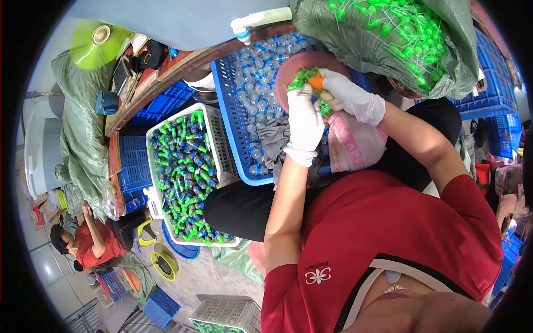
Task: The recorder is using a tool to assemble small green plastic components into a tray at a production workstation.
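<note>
Head view: held left grip (305, 123) and right grip (351, 96) close together, curled inward, over green caps (301, 79) in pink bowl (311, 60), near far right corner of blue crate (226, 114), likely to catch drops; couldn't tell exact pinch.

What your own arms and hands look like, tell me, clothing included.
The left hand and right hand wear white gloves reaching the wrists. The forearms are bare; above them come short, dark red sleeves. No cables show on either arm.
</note>
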`<move>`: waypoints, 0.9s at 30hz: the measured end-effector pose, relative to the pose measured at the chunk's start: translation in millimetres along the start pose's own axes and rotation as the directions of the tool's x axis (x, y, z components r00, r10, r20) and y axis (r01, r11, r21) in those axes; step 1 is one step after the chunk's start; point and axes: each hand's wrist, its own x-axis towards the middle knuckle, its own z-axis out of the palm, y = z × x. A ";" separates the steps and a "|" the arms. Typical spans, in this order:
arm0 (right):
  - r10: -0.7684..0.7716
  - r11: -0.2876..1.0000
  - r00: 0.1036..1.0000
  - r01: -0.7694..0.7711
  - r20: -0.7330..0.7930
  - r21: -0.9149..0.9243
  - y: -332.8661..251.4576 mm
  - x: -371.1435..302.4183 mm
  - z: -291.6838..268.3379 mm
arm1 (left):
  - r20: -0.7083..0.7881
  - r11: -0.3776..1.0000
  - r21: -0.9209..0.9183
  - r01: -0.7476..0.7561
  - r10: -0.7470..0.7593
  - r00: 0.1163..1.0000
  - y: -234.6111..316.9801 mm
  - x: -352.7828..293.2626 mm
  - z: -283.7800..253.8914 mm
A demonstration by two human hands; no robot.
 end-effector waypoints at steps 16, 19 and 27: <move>-0.503 0.231 0.844 0.342 0.189 -0.911 -2.3 -51.8 5.4 | 0.306 0.820 -0.397 0.412 -0.305 0.902 -5.0 -24.5 -24.1; -0.542 0.031 0.728 0.517 0.420 -0.855 2.5 -43.1 3.3 | 0.518 0.510 -0.563 0.651 -0.396 0.758 -13.9 -23.0 -39.9; -0.438 0.783 0.886 0.460 0.155 -0.419 78.0 3.4 -3.7 | 0.196 0.956 -0.247 0.159 -0.112 0.974 18.2 -31.9 -38.8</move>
